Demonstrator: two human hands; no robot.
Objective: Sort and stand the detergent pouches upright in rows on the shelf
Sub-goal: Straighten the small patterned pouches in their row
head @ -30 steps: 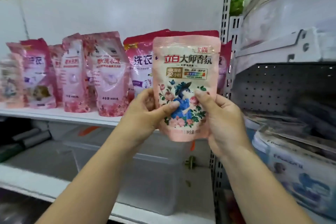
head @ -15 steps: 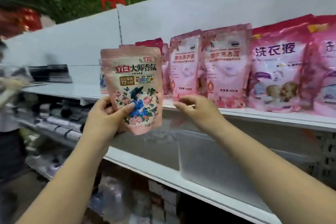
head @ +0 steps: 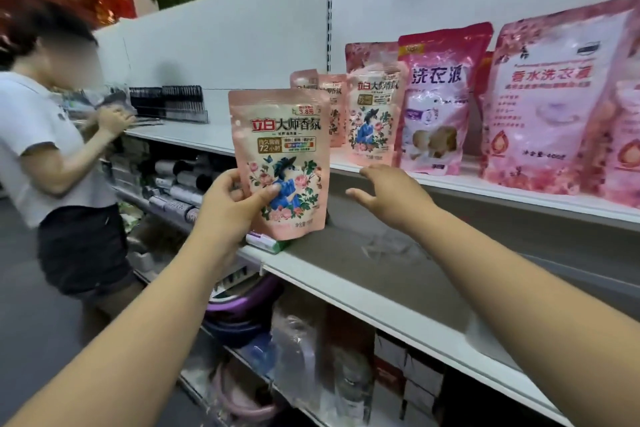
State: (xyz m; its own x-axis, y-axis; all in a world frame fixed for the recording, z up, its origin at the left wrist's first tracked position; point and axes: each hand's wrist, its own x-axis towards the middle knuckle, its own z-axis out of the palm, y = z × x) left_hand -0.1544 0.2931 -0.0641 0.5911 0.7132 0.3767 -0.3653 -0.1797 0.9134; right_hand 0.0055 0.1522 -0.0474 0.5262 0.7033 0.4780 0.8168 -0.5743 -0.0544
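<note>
My left hand (head: 230, 206) grips a small peach pouch with a flower print (head: 280, 152) by its lower left, upright in the air in front of the white shelf (head: 485, 189). My right hand (head: 388, 194) is held out with relaxed fingers just below the shelf edge and holds nothing. On the shelf stand matching peach pouches (head: 372, 114), a pink and purple pouch (head: 438, 104) to their right, and a large pink pouch (head: 554, 104) further right.
Another person in a white shirt (head: 41, 149) stands at the left, working at the same shelf. Black items (head: 169, 102) sit on the shelf's far end. A lower grey shelf (head: 398, 263) and boxed goods (head: 405, 371) lie below.
My right hand has let go of the pouch and now reaches out below the shelf edge. The view swung left along the shelf; my left hand alone carries the pouch.
</note>
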